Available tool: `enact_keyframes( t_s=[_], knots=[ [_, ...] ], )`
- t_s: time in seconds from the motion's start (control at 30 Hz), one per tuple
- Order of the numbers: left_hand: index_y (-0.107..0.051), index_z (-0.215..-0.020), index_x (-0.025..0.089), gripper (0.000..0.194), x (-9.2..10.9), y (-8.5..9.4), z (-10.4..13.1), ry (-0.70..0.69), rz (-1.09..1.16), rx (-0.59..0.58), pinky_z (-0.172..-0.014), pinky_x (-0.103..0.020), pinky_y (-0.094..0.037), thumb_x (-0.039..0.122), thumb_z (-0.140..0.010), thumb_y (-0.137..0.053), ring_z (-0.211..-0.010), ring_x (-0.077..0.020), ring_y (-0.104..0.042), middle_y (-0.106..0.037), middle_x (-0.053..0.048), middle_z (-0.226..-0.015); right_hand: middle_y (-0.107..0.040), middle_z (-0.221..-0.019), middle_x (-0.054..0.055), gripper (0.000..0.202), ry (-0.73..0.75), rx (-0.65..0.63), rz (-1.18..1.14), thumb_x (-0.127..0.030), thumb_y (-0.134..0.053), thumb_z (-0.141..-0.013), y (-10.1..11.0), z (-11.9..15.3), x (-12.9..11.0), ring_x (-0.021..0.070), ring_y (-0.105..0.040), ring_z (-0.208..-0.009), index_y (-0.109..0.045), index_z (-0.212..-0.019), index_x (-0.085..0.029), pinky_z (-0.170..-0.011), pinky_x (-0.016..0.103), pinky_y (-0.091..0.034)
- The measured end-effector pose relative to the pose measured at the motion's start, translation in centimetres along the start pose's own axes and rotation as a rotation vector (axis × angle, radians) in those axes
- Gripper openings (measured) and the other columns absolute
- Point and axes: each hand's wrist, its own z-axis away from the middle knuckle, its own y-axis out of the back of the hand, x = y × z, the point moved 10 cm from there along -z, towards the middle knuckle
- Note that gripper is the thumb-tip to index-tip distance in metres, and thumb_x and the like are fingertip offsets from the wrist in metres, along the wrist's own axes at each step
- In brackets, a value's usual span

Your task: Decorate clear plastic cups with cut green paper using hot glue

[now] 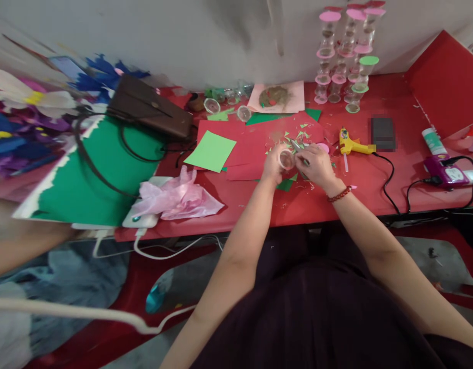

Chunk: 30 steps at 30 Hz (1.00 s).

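Left hand (274, 166): fingers closed around a clear cup (286, 160), over the red tabletop (371, 199)
Right hand (317, 165): fingers gripping scissors (295, 145) beside the cup
White-green tube (433, 141): writing unreadable

No text, brand or number can be read, the faint pale marks on the green-and-white tube (432, 141) beside the purple socket block (443, 172) on the red tabletop (375, 189) being too small and blurred.

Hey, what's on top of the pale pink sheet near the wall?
A brown, grainy-looking pile sits on the pale pink sheet, with a red bit and a green bit showing. Whatever's beneath the pile is covered.
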Motion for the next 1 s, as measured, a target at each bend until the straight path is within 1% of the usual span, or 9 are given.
enact_keyframes(
  t_s=[0.13, 0.3, 0.37, 0.5, 0.57, 0.67, 0.8, 0.9, 1.0],
  knots=[
    [-0.050, -0.061, 0.019, 0.042, -0.7, 0.3, -0.3, 0.139, -0.058, -0.040, -0.037, -0.021, -0.015, 0.043, -0.091, -0.067, -0.033, -0.0057, -0.035, -0.048, 0.004, -0.049, -0.074, -0.084, 0.009, 0.025, 0.048, -0.027, 0.088, -0.020, -0.054, -0.098, 0.0, 0.0, -0.7, 0.0248, -0.061, -0.088, -0.073, -0.082, -0.021, -0.084, 0.040, -0.043],
    [-0.054, -0.061, 0.018, 0.043, -1.2, 0.1, -0.7, 0.156, -0.103, -0.114, -0.036, -0.020, -0.014, 0.046, -0.091, -0.066, -0.031, -0.0043, -0.029, -0.050, 0.002, -0.048, -0.074, -0.086, 0.008, 0.027, 0.059, -0.027, 0.146, -0.020, -0.052, -0.100, 0.1, -0.1, -1.0, 0.0259, -0.062, -0.093, -0.072, -0.082, -0.022, -0.088, 0.042, -0.042],
    [-0.053, -0.060, 0.018, 0.042, -1.5, -0.2, -0.7, 0.148, -0.123, -0.148, -0.036, -0.019, -0.018, 0.045, -0.091, -0.067, -0.032, -0.0052, -0.034, -0.050, 0.001, -0.048, -0.074, -0.088, 0.008, 0.024, 0.014, 0.016, 0.152, -0.020, -0.053, -0.099, 0.6, -0.2, -0.1, 0.0262, -0.063, -0.094, -0.072, -0.083, -0.022, -0.090, 0.043, -0.043],
    [-0.054, -0.058, 0.018, 0.044, -1.7, -0.5, -0.8, 0.124, -0.186, -0.218, -0.038, -0.019, -0.020, 0.046, -0.090, -0.065, -0.033, -0.0071, -0.039, -0.051, -0.001, -0.048, -0.073, -0.087, 0.007, 0.020, -0.159, 0.140, 0.146, -0.020, -0.055, -0.099, 2.1, -0.3, 2.9, 0.0247, -0.062, -0.091, -0.069, -0.085, -0.022, -0.090, 0.041, -0.045],
    [-0.058, -0.057, 0.017, 0.046, -1.3, -0.5, -0.8, 0.102, -0.205, -0.250, -0.037, -0.020, -0.018, 0.052, -0.087, -0.065, -0.032, -0.0074, -0.037, -0.053, -0.002, -0.047, -0.071, -0.083, 0.007, 0.020, -0.224, 0.143, 0.136, -0.021, -0.057, -0.098, 2.2, -0.2, 4.0, 0.0233, -0.062, -0.085, -0.068, -0.081, -0.021, -0.087, 0.039, -0.046],
    [-0.061, -0.057, 0.018, 0.047, -0.9, -0.5, -0.9, 0.073, -0.227, -0.287, -0.037, -0.022, -0.018, 0.057, -0.083, -0.065, -0.032, -0.0080, -0.035, -0.055, -0.004, -0.047, -0.067, -0.075, 0.005, 0.021, -0.278, 0.125, 0.114, -0.025, -0.058, -0.098, 1.7, 0.1, 4.6, 0.0205, -0.059, -0.076, -0.066, -0.079, -0.021, -0.079, 0.036, -0.046],
    [-0.063, -0.055, 0.018, 0.044, -0.7, -0.6, -1.0, 0.042, -0.239, -0.291, -0.039, -0.023, -0.021, 0.054, -0.081, -0.065, -0.034, -0.0089, -0.037, -0.056, -0.005, -0.047, -0.063, -0.070, 0.003, 0.023, -0.346, 0.120, 0.080, -0.031, -0.057, -0.099, 1.0, 0.6, 5.2, 0.0193, -0.055, -0.068, -0.066, -0.080, -0.022, -0.069, 0.033, -0.045],
    [-0.066, -0.058, 0.019, 0.042, -0.8, -0.6, -1.0, 0.051, -0.237, -0.275, -0.040, -0.023, -0.022, 0.052, -0.082, -0.063, -0.037, -0.0102, -0.040, -0.057, -0.005, -0.048, -0.068, -0.077, 0.005, 0.018, -0.316, 0.116, 0.010, -0.024, -0.053, -0.099, 0.6, 0.5, 5.0, 0.0210, -0.061, -0.075, -0.069, -0.089, -0.022, -0.077, 0.035, -0.050],
    [-0.065, -0.059, 0.019, 0.040, -0.8, -0.6, -0.8, 0.067, -0.217, -0.256, -0.040, -0.022, -0.019, 0.051, -0.083, -0.064, -0.036, -0.0088, -0.037, -0.057, -0.004, -0.048, -0.077, -0.096, 0.007, 0.025, -0.247, 0.142, -0.097, -0.015, -0.051, -0.096, 1.0, 0.3, 4.1, 0.0228, -0.067, -0.090, -0.072, -0.108, -0.022, -0.091, 0.039, -0.052]
  ],
)
